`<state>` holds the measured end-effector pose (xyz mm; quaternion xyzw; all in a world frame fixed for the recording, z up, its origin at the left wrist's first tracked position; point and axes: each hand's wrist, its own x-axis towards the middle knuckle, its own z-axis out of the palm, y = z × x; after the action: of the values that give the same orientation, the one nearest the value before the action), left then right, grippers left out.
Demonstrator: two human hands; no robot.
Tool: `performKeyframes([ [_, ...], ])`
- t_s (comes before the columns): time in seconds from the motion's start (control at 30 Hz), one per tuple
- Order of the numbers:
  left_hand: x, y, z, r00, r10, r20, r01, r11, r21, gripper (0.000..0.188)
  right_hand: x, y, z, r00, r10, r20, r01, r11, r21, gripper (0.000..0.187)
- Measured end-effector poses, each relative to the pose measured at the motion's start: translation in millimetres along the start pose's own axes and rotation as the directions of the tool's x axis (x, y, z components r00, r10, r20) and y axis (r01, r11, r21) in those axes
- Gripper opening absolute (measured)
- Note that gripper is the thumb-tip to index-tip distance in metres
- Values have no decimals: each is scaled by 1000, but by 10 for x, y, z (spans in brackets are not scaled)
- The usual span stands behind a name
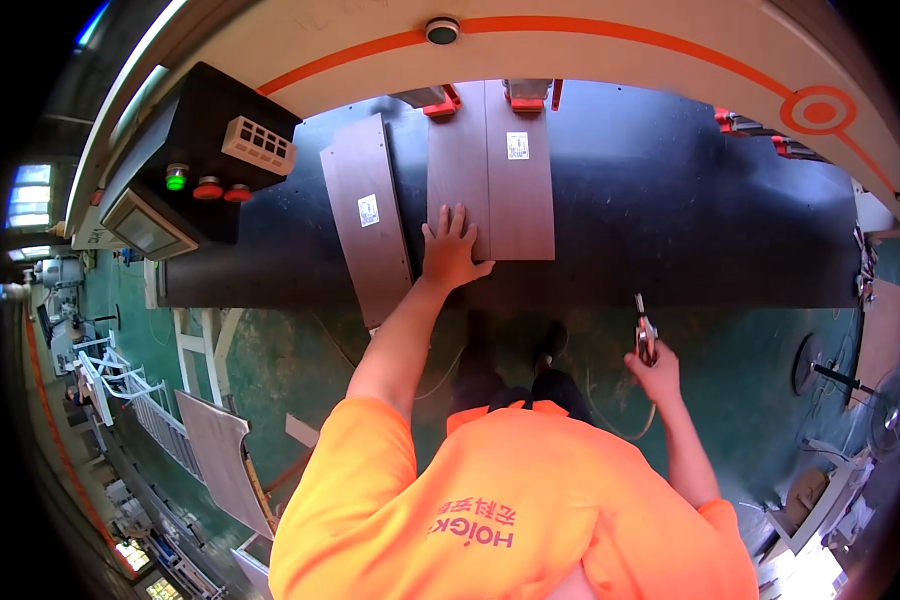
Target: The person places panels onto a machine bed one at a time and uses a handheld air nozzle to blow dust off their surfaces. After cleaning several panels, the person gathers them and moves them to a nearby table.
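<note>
The left hand (pixel 451 258) hides a bit of the near end of a brown board (pixel 458 165), and its palm is out of sight. The far end of that board goes under the big pale machine (pixel 590 55). The right hand (pixel 658 376) covers part of the metal tool (pixel 646 335). A thin hose (pixel 622 436) gets lost near the right wrist. The orange shirt (pixel 510 480) is cut off at the near edge. The white label (pixel 368 210) is too small to read.
</note>
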<state>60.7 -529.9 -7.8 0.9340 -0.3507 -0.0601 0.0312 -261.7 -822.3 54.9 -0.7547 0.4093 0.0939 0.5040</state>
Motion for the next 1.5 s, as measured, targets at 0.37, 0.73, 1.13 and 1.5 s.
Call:
performKeyframes([
  [0.37, -1, -75, -123, 994, 3, 112, 5, 997, -76, 81, -593, -423, 413, 994, -106, 21, 108, 947, -303, 45],
  [0.73, 457, 238, -571, 879, -307, 366, 379, 914, -144, 117, -1041, 499, 79, 824, 511, -244, -271, 734, 623, 42],
  [1.13, 466, 241, -584, 877, -309, 367, 398, 896, -198, 116, -1427, -146, 1017, 938, 321, 133, -326, 682, 654, 70],
  [1.5, 479, 185, -565, 857, -350, 378, 430, 891, -149, 116, -1434, -38, 956, 936, 349, 49, -332, 828, 451, 61],
])
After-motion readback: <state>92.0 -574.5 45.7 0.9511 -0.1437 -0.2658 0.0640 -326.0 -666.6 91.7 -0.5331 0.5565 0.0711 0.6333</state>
